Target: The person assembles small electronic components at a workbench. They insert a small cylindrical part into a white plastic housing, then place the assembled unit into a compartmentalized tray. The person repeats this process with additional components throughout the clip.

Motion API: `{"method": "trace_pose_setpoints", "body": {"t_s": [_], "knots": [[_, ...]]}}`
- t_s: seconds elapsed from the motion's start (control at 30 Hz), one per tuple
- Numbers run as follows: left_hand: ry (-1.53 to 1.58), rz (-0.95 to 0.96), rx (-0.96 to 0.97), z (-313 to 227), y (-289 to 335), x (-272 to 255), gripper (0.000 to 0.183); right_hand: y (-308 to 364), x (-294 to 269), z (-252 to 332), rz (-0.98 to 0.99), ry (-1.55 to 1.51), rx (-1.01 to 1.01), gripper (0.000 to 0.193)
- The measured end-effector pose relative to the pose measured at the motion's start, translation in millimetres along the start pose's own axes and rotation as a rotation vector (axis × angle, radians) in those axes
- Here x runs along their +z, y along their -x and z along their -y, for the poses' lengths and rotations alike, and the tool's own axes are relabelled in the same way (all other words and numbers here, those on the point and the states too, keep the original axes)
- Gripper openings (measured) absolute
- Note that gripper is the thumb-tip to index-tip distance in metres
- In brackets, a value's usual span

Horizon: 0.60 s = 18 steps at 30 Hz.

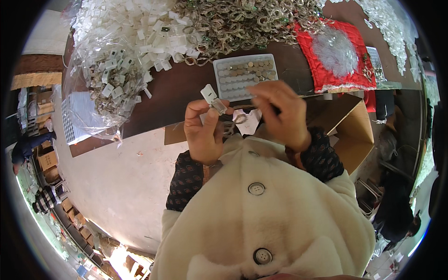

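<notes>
My left hand [204, 130] is closed on a small white battery case [213, 100]. Its lid stands open toward the far side, and a coil of thin wire [228, 128] hangs beneath it. Just right of it, my right hand [282, 109] is raised by the near right corner of a pale plastic tray [223, 62]. Its fingers are bent and smeared by motion, so whether they hold anything cannot be made out. Round coin cells [252, 66] sit in rows in the tray's pockets, mostly toward its far and right parts.
White plastic cases [140, 28] heap at the far left beside bundled wire coils [233, 23]. A clear bag [109, 88] holds wired cases. Clear strands [335, 51] lie on red cloth [317, 79] at right. A cardboard box [357, 123] stands below the table edge; people are farther off.
</notes>
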<state>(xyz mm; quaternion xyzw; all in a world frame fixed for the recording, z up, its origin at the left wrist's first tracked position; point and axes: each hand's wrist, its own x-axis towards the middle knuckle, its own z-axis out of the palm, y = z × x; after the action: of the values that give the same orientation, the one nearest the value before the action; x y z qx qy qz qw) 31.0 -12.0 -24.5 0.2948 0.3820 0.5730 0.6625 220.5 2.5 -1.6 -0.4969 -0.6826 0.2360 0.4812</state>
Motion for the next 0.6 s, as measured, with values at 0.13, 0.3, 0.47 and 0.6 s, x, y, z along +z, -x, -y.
{"method": "trace_pose_setpoints", "body": {"t_s": [0.13,0.3,0.47,0.6], "knots": [[0.142,0.017,-0.110,0.9,-3.4,-0.6,0.013,-11.7,-7.4,-32.0,-0.043,0.252,-0.073,0.022],[0.101,0.054,-0.098,4.8,-6.7,0.1,0.017,-15.8,-1.3,-42.2,0.024,0.345,-0.093,0.022],[0.097,0.050,-0.087,7.5,-8.3,-0.6,0.017,-16.8,-1.2,-37.0,0.064,0.395,-0.011,0.020],[0.130,0.065,-0.113,8.2,-8.6,-1.8,0.019,-18.2,-1.7,-31.3,0.095,0.433,0.010,0.016]]}}
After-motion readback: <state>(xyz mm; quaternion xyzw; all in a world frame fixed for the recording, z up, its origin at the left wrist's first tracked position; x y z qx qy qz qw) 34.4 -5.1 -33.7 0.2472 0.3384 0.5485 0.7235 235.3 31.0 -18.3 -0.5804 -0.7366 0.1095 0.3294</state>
